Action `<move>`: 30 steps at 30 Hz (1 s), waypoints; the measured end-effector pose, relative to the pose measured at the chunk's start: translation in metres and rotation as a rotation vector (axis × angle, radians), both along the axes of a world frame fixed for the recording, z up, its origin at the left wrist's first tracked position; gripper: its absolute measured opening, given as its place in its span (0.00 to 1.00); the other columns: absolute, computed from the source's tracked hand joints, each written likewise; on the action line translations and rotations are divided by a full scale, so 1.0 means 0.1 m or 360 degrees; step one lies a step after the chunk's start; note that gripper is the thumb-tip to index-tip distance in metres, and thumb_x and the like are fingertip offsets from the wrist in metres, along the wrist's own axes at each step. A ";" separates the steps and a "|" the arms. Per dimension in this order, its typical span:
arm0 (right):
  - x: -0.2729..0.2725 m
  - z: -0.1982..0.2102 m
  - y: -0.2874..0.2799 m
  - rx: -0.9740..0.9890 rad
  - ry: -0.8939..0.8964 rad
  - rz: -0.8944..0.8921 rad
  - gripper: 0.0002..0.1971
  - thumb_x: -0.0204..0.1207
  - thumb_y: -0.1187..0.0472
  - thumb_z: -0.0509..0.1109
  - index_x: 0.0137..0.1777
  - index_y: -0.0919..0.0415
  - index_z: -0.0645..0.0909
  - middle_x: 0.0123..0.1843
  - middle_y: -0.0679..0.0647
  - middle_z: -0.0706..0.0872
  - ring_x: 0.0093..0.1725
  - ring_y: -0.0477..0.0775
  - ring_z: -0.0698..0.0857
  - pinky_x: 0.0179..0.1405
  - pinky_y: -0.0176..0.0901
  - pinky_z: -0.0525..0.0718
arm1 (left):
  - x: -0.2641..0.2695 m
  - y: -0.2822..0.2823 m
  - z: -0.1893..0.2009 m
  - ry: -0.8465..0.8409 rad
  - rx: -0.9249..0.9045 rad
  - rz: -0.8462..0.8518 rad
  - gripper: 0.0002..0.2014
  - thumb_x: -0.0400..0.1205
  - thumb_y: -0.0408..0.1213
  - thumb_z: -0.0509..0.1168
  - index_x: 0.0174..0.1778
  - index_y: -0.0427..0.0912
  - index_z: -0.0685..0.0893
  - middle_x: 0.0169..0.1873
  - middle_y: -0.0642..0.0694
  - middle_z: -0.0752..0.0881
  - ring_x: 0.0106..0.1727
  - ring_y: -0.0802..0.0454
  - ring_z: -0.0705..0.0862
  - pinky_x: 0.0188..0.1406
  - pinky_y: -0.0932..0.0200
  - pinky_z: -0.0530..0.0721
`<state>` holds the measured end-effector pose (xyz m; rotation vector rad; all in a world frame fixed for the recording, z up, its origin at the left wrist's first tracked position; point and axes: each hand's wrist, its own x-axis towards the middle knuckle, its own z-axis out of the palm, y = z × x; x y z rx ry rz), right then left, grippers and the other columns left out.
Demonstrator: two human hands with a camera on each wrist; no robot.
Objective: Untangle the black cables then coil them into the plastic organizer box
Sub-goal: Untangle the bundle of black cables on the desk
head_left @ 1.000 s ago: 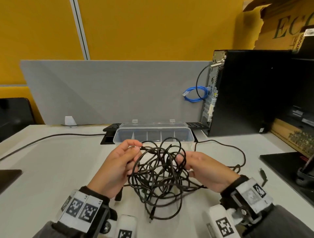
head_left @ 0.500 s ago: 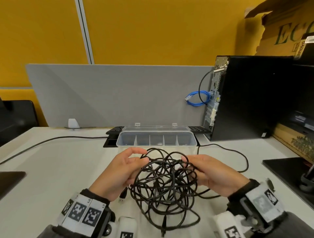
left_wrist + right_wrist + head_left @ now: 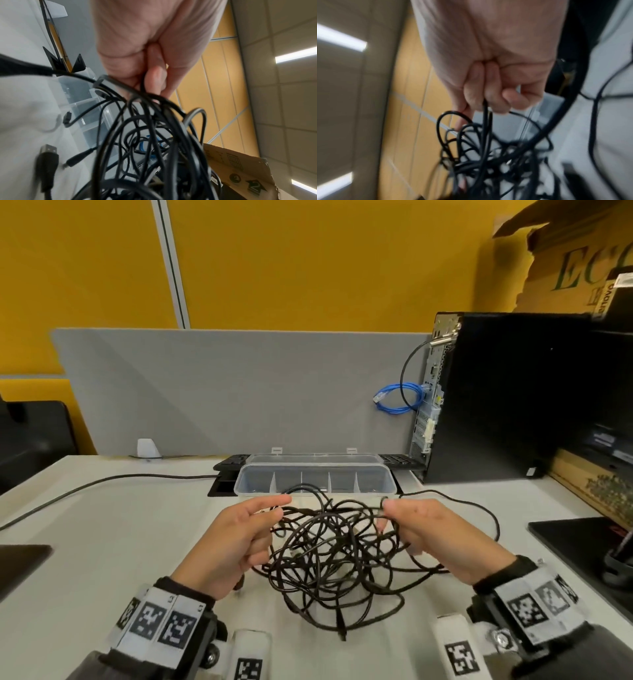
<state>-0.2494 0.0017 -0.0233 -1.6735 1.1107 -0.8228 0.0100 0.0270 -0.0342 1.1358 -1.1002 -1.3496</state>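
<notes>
Head view shows the knotted bundle of thin black cables (image 3: 337, 563) held up between the two hands, its lower loops drooping toward the white desk surface (image 3: 102, 542); whether those loops touch the desk cannot be told; the bundle is kept in front of the clear plastic organizer box with internal dividers (image 3: 390, 485), presumably so that each freed length can be passed straight forward into a compartment; nothing is seen inside the box so far. The left hand (image 3: 236, 546) is curled on strands at the bundle's left edge, and in the left wrist view its fingers (image 3: 154, 81) are seen folded round several cables at once; the right hand (image 3: 435, 537) is clamped on strands at the right edge, a cable being pinched between its fingertips (image 3: 489, 97) in the right wrist view; the hands are held apart, a spread that is judged to be meant to open the knot and expose the crossings. One long strand is seen trailing off to the right across the desk. The cables appear slim, round and matte, looped over one another many times; a black USB plug (image 3: 47, 155) and a smaller barrel-type plug (image 3: 77, 157) dangle free on the left; untangling is judged to be barely begun, and coiling not yet started.
</notes>
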 end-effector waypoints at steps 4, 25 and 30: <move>-0.09 -0.06 -0.13 0.0067 -0.1137 -0.0311 0.14 0.79 0.49 0.60 0.34 0.53 0.74 0.27 0.47 0.69 0.30 0.45 0.70 0.42 0.40 0.71 | -0.02 -0.01 0.03 0.0143 0.0005 0.0002 0.13 0.82 0.28 0.59 0.59 0.44 0.83 0.20 0.53 0.57 0.17 0.59 0.56 0.14 0.67 0.58; -0.51 0.04 -0.22 0.0268 -0.0725 -0.0729 0.09 0.84 0.55 0.58 0.45 0.56 0.74 0.21 0.46 0.65 0.22 0.45 0.63 0.26 0.39 0.66 | 0.09 -0.04 0.06 0.0478 -0.0137 0.0328 0.12 0.86 0.32 0.54 0.60 0.41 0.80 0.19 0.52 0.69 0.16 0.61 0.59 0.13 0.69 0.57; -0.78 0.09 -0.16 0.0127 0.0245 -0.0777 0.10 0.80 0.54 0.65 0.55 0.58 0.81 0.37 0.54 0.87 0.27 0.50 0.76 0.27 0.40 0.77 | 0.14 -0.01 0.12 0.0499 -0.0251 0.0221 0.12 0.84 0.33 0.54 0.58 0.45 0.81 0.31 0.49 0.81 0.18 0.60 0.59 0.18 0.67 0.56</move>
